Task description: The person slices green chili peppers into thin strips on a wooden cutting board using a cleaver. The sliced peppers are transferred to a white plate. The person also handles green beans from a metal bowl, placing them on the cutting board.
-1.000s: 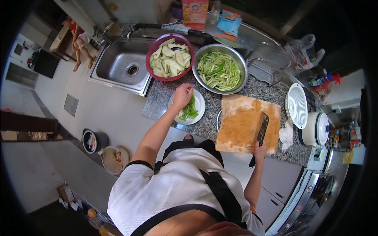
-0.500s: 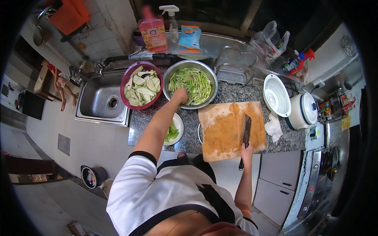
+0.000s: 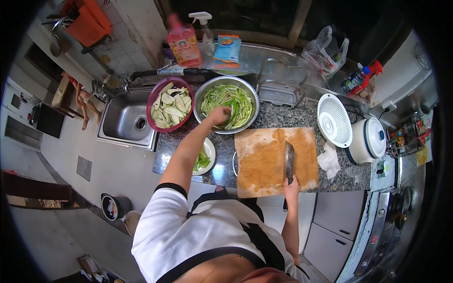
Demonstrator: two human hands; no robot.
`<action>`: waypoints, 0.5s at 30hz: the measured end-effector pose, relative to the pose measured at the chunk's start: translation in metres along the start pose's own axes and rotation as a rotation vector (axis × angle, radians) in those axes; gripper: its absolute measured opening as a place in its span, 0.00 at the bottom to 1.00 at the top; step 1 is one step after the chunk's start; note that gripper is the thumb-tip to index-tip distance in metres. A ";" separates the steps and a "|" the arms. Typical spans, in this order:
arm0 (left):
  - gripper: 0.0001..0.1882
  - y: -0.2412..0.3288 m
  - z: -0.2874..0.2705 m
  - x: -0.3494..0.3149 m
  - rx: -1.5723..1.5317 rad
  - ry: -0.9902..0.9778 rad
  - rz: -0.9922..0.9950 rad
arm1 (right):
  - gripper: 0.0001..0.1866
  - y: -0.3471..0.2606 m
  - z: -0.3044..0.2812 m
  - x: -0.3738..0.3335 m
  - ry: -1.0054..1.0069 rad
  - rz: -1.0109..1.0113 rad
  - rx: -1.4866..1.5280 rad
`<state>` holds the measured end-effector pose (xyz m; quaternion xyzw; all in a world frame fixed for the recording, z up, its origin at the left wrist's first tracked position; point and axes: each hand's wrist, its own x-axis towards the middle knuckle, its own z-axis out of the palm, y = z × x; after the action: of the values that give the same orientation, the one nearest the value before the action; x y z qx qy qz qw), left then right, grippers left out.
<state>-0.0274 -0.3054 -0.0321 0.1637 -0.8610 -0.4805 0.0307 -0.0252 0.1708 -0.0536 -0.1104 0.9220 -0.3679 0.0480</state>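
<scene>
The left hand (image 3: 220, 115) dips, fingers curled, into the steel bowl (image 3: 255, 101) behind the chopping board's (image 3: 262, 162) back-left corner; whether it grips any slender, pale-to-bright green cut vegetable strips (image 3: 238, 99) I cannot tell. The right hand (image 3: 291, 189) grasps the dark-bladed knife (image 3: 289, 158) at the board's front edge, blade pointing toward the back edge.

A pale floor (image 3: 118, 165) stretches left, a dark window (image 3: 264, 19) stands behind, grey cabinets (image 3: 336, 210) lower right.
</scene>
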 end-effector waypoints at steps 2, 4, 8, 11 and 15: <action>0.21 -0.002 -0.015 0.009 0.106 0.338 -0.127 | 0.11 -0.045 -0.019 -0.008 -0.085 0.070 -0.029; 0.24 0.026 -0.032 0.007 0.311 0.519 -0.285 | 0.14 -0.097 -0.045 -0.012 -0.102 0.091 -0.084; 0.28 0.010 -0.037 0.021 0.039 0.532 -0.473 | 0.12 -0.090 -0.042 -0.016 -0.145 0.075 -0.069; 0.22 -0.020 -0.037 0.038 -0.071 0.399 -0.652 | 0.11 -0.094 -0.040 -0.014 -0.155 0.114 -0.042; 0.18 -0.007 -0.034 0.029 0.413 0.488 -0.423 | 0.11 -0.096 -0.047 -0.014 -0.115 0.154 0.025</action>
<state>-0.0454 -0.3458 -0.0225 0.4502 -0.8542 -0.2397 0.1012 -0.0032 0.1378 0.0467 -0.0597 0.9188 -0.3677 0.1303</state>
